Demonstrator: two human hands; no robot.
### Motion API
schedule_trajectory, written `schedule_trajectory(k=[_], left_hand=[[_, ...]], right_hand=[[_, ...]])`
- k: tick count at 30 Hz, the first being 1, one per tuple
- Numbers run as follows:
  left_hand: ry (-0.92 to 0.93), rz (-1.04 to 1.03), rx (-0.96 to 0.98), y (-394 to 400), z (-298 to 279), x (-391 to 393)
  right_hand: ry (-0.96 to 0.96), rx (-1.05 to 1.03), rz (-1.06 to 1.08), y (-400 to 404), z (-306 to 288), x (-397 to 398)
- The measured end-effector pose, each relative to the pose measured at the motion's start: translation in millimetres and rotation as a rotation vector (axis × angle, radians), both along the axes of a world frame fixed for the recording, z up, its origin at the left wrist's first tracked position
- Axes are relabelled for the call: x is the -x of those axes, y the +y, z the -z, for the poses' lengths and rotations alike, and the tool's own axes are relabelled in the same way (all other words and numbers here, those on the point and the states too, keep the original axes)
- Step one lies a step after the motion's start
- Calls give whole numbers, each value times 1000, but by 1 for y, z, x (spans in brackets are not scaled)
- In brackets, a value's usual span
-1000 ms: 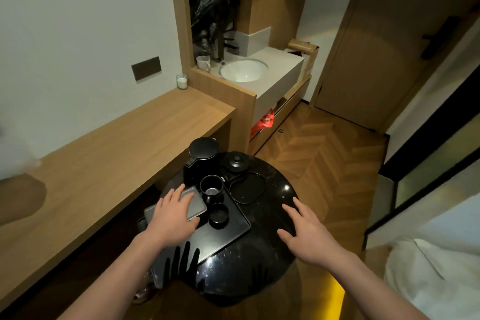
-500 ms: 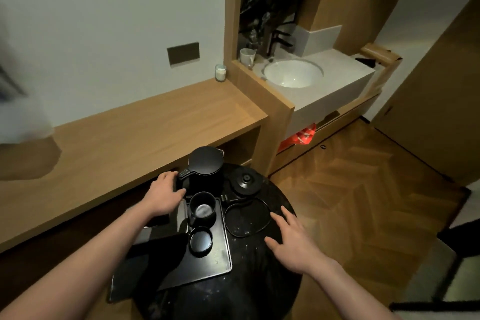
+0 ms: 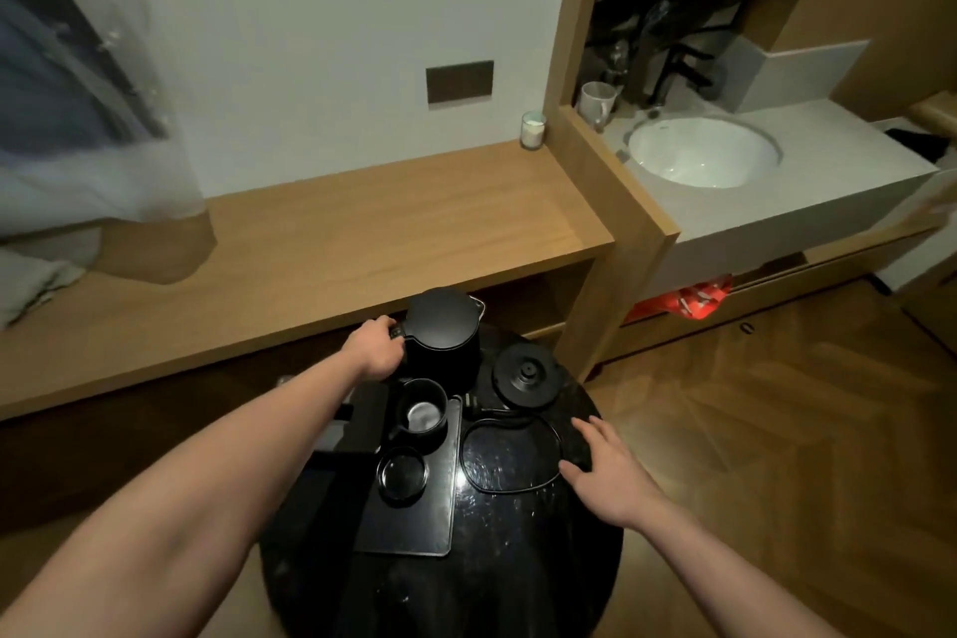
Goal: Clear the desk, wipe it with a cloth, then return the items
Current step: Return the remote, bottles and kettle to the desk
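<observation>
Since the earlier frame, left hand (image 3: 374, 348) has left the flat grey case and reached up to the kettle (image 3: 444, 337); it now sits at the kettle's handle, fingers curled around it, in the middle of the frame. Kettle body lies immediately right of the hand, upright, lid closed, at the far edge of the round black table (image 3: 518, 560).

Right hand (image 3: 603, 469) stays on the tabletop at centre right, fingers spread and straight, holding nothing. Fingertips lie just beside the loop of black cord (image 3: 510, 456), which runs up to the kettle base (image 3: 526, 376). Base stands apart from the kettle, to its right.

Black tray (image 3: 419, 528) lies on the left half of the table. On it: a black mug (image 3: 422, 412) just below the kettle, and a small round lid or coaster (image 3: 402, 473) below the mug; which, cannot tell. Grey case (image 3: 357, 422) is partly hidden under the left forearm.

Wooden desk (image 3: 336, 244) runs across the frame behind the table. A small candle jar (image 3: 533, 130) stands at its far right end against the wall. White cloth (image 3: 46, 244) rests at upper left, blurred. Sink (image 3: 704, 150) at upper right.
</observation>
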State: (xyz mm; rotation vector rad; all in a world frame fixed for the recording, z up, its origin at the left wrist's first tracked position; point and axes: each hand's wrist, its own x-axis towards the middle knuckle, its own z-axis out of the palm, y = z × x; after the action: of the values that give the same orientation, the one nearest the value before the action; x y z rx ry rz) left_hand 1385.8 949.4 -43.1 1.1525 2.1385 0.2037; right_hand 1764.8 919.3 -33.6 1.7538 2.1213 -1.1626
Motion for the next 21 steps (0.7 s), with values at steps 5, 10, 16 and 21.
schedule_trajectory(k=[5, 10, 16, 21], left_hand=[[-10, 50, 14, 9, 8, 1], [-40, 35, -8, 8, 13, 8], [-41, 11, -89, 3, 13, -2], [-64, -62, -162, 7, 9, -19]], right_hand=[[18, 17, 54, -5, 17, -14], [22, 30, 78, 2, 26, -31], [43, 73, 21, 37, 35, -32], [36, 96, -51, 70, 48, -28]])
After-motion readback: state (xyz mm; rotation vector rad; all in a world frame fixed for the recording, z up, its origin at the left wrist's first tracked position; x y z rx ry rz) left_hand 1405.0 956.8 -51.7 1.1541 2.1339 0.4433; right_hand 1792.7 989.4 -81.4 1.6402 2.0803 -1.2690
